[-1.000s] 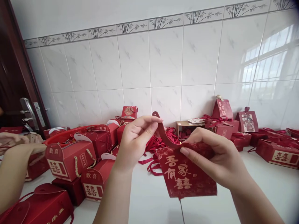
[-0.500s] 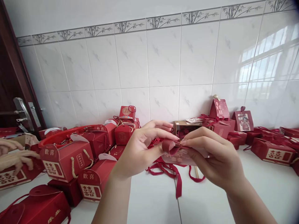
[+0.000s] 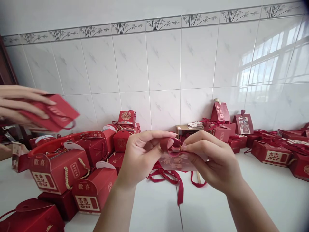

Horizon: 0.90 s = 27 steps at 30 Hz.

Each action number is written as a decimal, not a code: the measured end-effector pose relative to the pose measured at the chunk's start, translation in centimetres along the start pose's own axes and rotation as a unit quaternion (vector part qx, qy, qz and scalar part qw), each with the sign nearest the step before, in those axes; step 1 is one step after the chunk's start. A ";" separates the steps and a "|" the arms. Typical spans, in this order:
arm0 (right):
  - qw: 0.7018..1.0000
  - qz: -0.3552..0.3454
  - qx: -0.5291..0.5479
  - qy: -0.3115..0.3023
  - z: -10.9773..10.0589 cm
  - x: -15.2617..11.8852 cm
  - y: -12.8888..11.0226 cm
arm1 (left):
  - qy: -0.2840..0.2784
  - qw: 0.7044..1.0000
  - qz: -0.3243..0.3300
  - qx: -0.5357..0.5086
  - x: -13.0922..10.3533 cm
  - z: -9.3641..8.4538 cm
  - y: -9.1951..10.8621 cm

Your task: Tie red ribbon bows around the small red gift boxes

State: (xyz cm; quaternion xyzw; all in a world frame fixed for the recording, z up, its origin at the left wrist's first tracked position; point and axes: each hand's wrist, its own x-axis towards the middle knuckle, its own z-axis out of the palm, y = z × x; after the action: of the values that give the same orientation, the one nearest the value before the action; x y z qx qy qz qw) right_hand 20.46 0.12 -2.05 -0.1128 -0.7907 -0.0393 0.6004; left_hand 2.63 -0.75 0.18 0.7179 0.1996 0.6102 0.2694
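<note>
A dark red ribbon [image 3: 166,145] curls into a loop at the top of a small red gift box [image 3: 177,163] with pale lettering, held up in front of me. My left hand [image 3: 142,158] has its thumb and fingers closed on the loop's left side. On the other side, my right hand [image 3: 214,161] pinches the ribbon close to the box's top, partly covering the box. Behind and below, loose red ribbon strips [image 3: 180,188] trail over the white table.
At left, a co-worker's hand [image 3: 21,103] holds a red box [image 3: 60,114] in the air. Red boxes with rope handles [image 3: 54,167] crowd the left side around a red basket [image 3: 36,149]. More boxes [image 3: 270,153] lie at right. A tiled wall [image 3: 164,64] stands behind.
The ribbon loop at my fingertips has opened wider, showing its inside. The co-worker's hand has risen with a red box. The view has shifted slightly to the right.
</note>
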 end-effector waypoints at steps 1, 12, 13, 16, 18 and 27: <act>1.000 -0.001 -0.001 -0.001 0.0 0.0 0.0 | 0.000 1.000 0.001 0.002 0.0 0.0 0.0; 0.998 0.041 -0.017 0.048 0.3 0.0 -0.2 | -0.069 0.995 0.076 -0.003 -0.3 -0.2 0.2; 0.996 0.064 -0.018 0.064 0.4 0.0 -0.2 | -0.075 0.994 0.081 -0.011 -0.3 -0.2 0.2; 0.990 0.111 -0.027 0.082 0.5 0.0 -0.2 | -0.083 0.994 0.076 -0.013 -0.3 -0.2 0.0; 0.993 0.095 -0.031 0.057 0.4 0.2 -0.2 | -0.084 0.994 0.076 -0.007 -0.2 -0.2 -0.2; 0.996 0.069 -0.008 0.060 0.3 0.4 -0.7 | -0.029 0.996 0.086 0.026 -0.4 0.5 -0.5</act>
State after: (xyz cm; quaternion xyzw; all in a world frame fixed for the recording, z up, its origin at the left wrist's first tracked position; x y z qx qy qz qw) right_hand 19.94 -0.50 -1.68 -0.1694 -0.7431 -0.0112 0.6472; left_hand 3.10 -0.73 -0.51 0.7568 0.1446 0.6043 0.2029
